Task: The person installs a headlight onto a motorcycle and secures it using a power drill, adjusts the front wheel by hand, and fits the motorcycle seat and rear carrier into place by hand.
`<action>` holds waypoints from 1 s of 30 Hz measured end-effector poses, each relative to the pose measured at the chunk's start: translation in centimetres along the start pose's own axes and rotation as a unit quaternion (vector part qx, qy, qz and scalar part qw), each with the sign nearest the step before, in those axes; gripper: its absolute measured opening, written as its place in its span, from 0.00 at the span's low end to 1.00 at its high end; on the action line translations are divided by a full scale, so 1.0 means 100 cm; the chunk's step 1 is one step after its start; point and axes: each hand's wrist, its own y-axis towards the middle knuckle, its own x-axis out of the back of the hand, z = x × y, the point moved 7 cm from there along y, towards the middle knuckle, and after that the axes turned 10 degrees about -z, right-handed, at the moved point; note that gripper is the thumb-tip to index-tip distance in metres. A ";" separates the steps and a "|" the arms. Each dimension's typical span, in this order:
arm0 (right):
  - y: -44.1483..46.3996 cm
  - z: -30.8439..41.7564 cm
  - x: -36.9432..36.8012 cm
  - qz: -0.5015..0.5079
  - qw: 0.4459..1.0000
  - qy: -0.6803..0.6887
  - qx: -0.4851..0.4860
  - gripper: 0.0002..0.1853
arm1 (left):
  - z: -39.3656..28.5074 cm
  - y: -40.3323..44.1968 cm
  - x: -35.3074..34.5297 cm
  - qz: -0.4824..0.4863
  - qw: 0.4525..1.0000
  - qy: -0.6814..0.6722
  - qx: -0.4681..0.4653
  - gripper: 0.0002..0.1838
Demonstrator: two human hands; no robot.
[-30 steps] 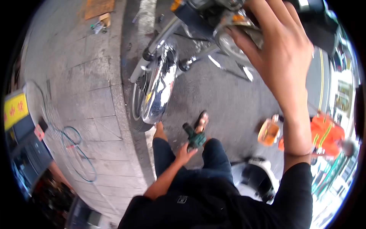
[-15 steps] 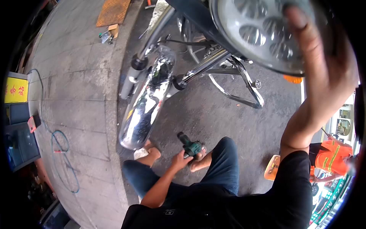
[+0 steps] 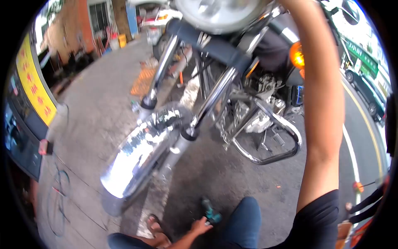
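My left hand point(image 3: 200, 226) is low between my knees, its fingers wrapped round a dark green cordless drill point(image 3: 211, 214). A motorcycle stands before me, and its round headlight point(image 3: 219, 14) is cut off by the top edge. My right arm point(image 3: 323, 103) reaches up past the headlight's right side, beside the lit orange turn signal point(image 3: 297, 55). The right hand itself lies beyond the top of the view. The chrome front fender point(image 3: 141, 153) sits between the fork tubes, and a chrome crash bar point(image 3: 269, 159) juts out at the right.
A yellow sign point(image 3: 33, 79) stands on the left, with a blue hose point(image 3: 58, 203) on the pavement below it. An orange-brown metal plate point(image 3: 143, 81) lies further back. At right, a car point(image 3: 367, 93) is on the road, and part of a person in orange shows low down.
My view has tilted up, bringing the engine and street into sight. My right hand has gone from the headlight's face to beyond the top edge. The drill stays in my left hand.
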 end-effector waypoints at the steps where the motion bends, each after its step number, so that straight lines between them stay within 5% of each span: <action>1: -0.003 0.000 -0.007 0.000 1.000 -0.004 -0.020 0.15 | 0.002 0.000 -0.008 -0.001 1.000 0.006 -0.006 0.31; 6: 0.004 -0.002 -0.001 -0.043 0.998 0.042 -0.021 0.12 | -0.010 0.006 -0.016 0.033 0.997 0.045 -0.062 0.23; 8: -0.004 -0.006 -0.007 -0.043 0.997 -0.040 -0.054 0.15 | -0.017 0.015 -0.018 0.097 0.991 0.061 -0.066 0.24; 9: -0.003 0.003 0.008 -0.156 0.988 -0.015 0.004 0.11 | -0.026 0.016 -0.014 0.094 0.991 0.070 -0.060 0.24; 11: -0.023 -0.001 0.014 -0.178 0.982 -0.005 -0.057 0.14 | -0.049 0.015 0.001 0.133 0.976 0.115 -0.132 0.25; 13: -0.041 0.000 0.018 -0.253 0.965 0.037 -0.054 0.18 | -0.072 0.037 0.033 0.100 0.958 -0.154 -0.221 0.21; 15: -0.056 0.003 0.029 -0.283 0.955 0.063 -0.068 0.20 | -0.192 -0.008 0.188 -0.027 0.951 -0.107 -0.287 0.22; 18: -0.077 0.005 0.042 -0.311 0.942 0.088 -0.086 0.23 | -0.319 -0.107 0.404 -0.350 0.867 -0.004 -0.356 0.15; 21: -0.104 -0.004 0.046 -0.288 0.921 0.147 -0.216 0.32 | -0.388 -0.179 0.550 -0.557 0.684 -0.088 -0.463 0.08; 22: -0.115 -0.004 0.042 -0.284 0.911 0.153 -0.257 0.35 | -0.406 -0.186 0.597 -0.608 0.609 -0.031 -0.508 0.13; 24: -0.129 -0.002 0.036 -0.282 0.894 0.167 -0.306 0.38 | -0.448 -0.189 0.664 -0.622 0.607 -0.082 -0.488 0.21; 26: -0.141 0.002 0.031 -0.289 0.885 0.161 -0.327 0.41 | -0.486 -0.166 0.695 -0.545 0.682 -0.170 -0.456 0.28; 27: -0.148 0.005 0.026 -0.298 0.873 0.171 -0.347 0.41 | -0.503 -0.156 0.700 -0.538 0.675 -0.109 -0.493 0.29; 30: -0.165 0.010 0.020 -0.315 0.830 0.205 -0.413 0.40 | -0.510 -0.128 0.695 -0.484 0.667 -0.314 -0.471 0.27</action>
